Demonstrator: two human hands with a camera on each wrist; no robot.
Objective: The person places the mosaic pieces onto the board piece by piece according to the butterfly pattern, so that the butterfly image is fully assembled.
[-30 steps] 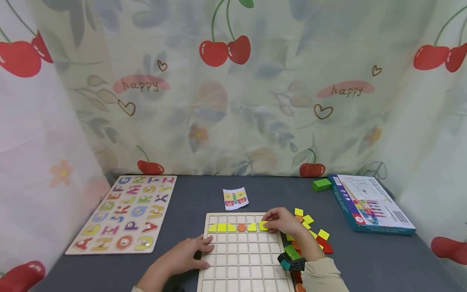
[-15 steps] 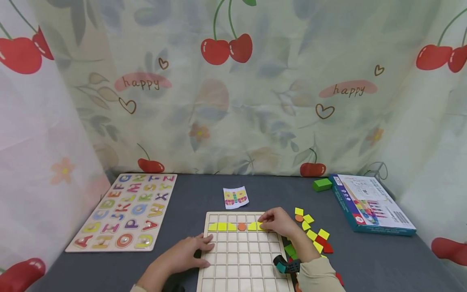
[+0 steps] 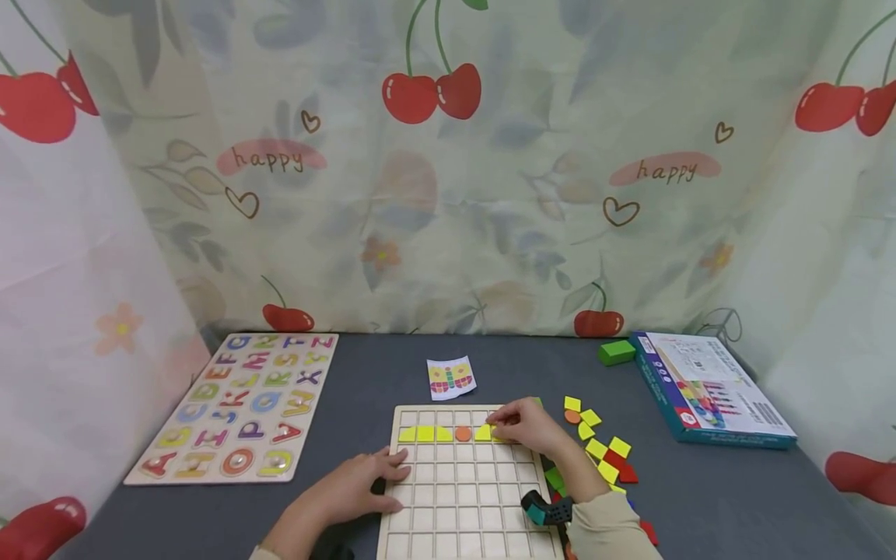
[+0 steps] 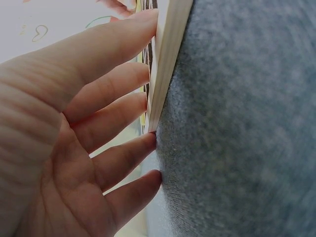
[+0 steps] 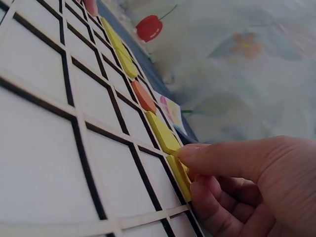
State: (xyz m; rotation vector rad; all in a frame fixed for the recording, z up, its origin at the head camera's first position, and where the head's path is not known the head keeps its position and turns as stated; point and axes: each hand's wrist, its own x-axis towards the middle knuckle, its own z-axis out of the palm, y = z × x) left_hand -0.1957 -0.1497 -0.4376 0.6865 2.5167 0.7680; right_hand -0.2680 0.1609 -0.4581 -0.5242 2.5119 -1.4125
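A wooden grid board (image 3: 456, 498) lies before me, with a row of tiles near its far edge. In it sit several yellow tiles (image 3: 425, 434) and one orange round tile (image 3: 463, 434). My right hand (image 3: 535, 430) is at the right end of this row, thumb and curled fingers pinching a yellow tile (image 5: 178, 177) that lies in its cell; the fingers partly hide it. Beside it is a yellow tile with a curved edge (image 5: 162, 132). My left hand (image 4: 94, 113) rests on the board's left edge, fingers spread and fairly straight, thumb on the rim.
Loose yellow, red, green and orange tiles (image 3: 596, 449) lie right of the board, partly under my right arm. A butterfly pattern card (image 3: 451, 378) lies behind it. An alphabet board (image 3: 234, 412) is at left; a box (image 3: 714, 393) and green block (image 3: 617, 353) stand at right.
My right hand has shifted slightly left along the row with the yellow tile, which now sits close beside its neighbour. My left hand has stayed on the board's edge.
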